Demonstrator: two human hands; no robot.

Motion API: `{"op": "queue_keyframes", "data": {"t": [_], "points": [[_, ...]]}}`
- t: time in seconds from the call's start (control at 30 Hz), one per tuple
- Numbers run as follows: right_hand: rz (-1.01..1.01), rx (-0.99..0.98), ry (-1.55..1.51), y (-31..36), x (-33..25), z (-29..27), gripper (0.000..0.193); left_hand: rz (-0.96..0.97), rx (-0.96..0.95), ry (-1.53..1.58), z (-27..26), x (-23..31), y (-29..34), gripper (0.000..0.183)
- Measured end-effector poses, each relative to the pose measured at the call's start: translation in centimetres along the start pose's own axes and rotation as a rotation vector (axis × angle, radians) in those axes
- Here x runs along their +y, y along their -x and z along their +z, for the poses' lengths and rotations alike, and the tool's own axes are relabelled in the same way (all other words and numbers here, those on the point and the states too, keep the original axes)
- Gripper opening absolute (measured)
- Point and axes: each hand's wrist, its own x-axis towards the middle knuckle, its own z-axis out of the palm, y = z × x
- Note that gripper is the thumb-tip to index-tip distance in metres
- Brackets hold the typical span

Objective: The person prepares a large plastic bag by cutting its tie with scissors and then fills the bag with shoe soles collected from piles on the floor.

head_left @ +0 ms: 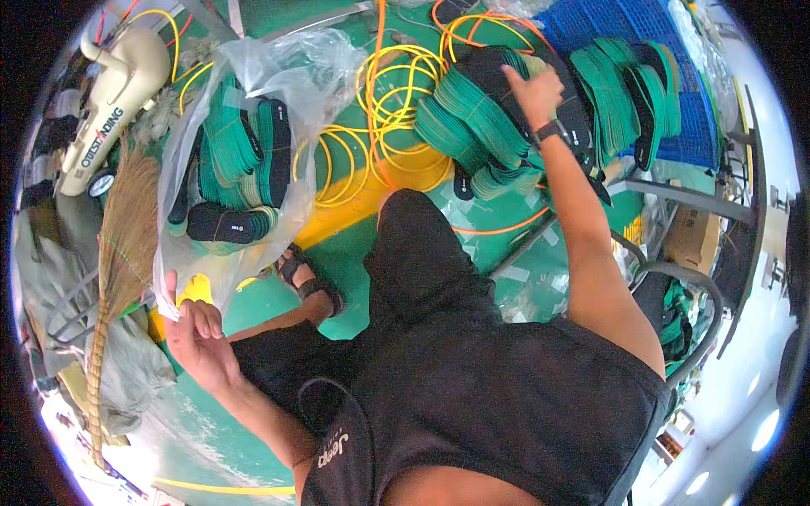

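At lower left of the frame, the left hand's (202, 344) grip pinches the edge of a clear plastic bag (283, 67) holding green-and-black insoles (226, 139). At upper right of centre, the right hand (537, 97) meets stacked insoles (462, 110), thumb spread; whether its grip closes on any, I cannot tell.
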Motion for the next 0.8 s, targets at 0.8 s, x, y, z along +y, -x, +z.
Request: {"op": "queue_keyframes", "data": {"t": [0.8], "points": [[-0.177,-0.718,-0.968,6.2,-6.7,-10.2,0.065,0.024,0.213,-0.170,-4.2,-0.5,4.5,0.035]]}}
